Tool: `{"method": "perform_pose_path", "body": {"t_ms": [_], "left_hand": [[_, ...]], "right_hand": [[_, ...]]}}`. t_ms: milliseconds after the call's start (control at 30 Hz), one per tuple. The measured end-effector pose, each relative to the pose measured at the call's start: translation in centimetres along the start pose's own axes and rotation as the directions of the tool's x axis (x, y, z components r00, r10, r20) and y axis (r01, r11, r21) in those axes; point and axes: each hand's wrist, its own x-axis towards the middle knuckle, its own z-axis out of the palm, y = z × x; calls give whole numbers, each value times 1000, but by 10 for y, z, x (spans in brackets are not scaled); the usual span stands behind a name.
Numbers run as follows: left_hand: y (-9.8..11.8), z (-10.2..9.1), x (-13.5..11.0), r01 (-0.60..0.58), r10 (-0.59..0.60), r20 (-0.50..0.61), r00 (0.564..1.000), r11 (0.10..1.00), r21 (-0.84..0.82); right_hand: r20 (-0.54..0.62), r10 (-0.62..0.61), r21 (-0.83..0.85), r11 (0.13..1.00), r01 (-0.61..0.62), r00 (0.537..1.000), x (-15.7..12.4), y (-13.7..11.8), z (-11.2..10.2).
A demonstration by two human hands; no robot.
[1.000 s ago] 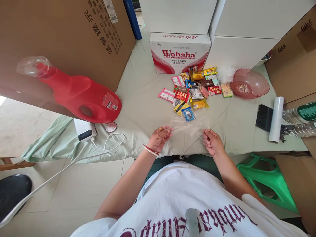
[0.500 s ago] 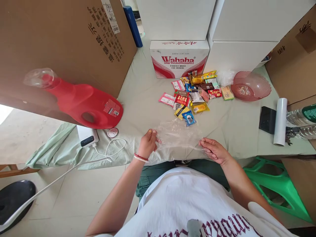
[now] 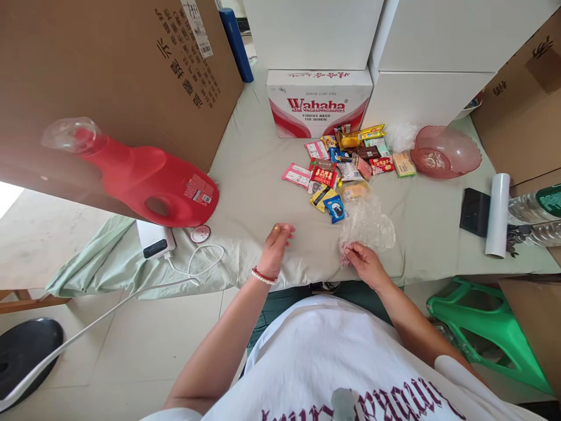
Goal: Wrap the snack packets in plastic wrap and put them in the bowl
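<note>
My right hand (image 3: 363, 263) pinches one end of a clear plastic bag (image 3: 370, 225). The bag spreads away from me and partly covers a yellow snack packet (image 3: 355, 190). Left of it, my left hand (image 3: 277, 248) hangs over the cloth near the table's front edge with its fingers apart, holding nothing. Beyond both hands lies a loose pile of small wrapped snacks, among them a blue packet (image 3: 335, 209), a red packet (image 3: 323, 176) and a pink-and-white packet (image 3: 297, 175).
A Wahaha water carton (image 3: 319, 108) stands behind the snacks. To the right are a pink translucent bowl (image 3: 445, 153), a white roll (image 3: 498, 216) and a black box (image 3: 474, 213). A red jug (image 3: 153, 181) and a white power bank (image 3: 154, 241) with a cable are on the left.
My left hand has let go of its end of the bag and turned slightly right. The bag has swung right and forward in my right hand, over the yellow packet.
</note>
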Motion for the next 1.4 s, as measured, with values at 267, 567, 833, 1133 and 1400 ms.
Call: {"method": "perform_pose_path", "body": {"t_ms": [267,567,833,1133,1400], "left_hand": [[-4,53,17,620,-556,475,683,784,25],[-9,68,5,597,-336,585,738,729,-335],[-14,75,-11,478,-445,509,737,875,73],[-11,67,-5,263,-179,365,914,945,-194],[-14,34,6,210,-222,7,975,914,-348]], "right_hand": [[329,83,167,975,-144,941,-18,-19,27],[503,154,98,967,-233,851,-35,-9,11],[460,197,-20,977,-212,866,-40,5,-2],[550,89,-10,995,-100,831,-24,-5,23],[175,173,229,950,-211,969,-16,0,-39]]}}
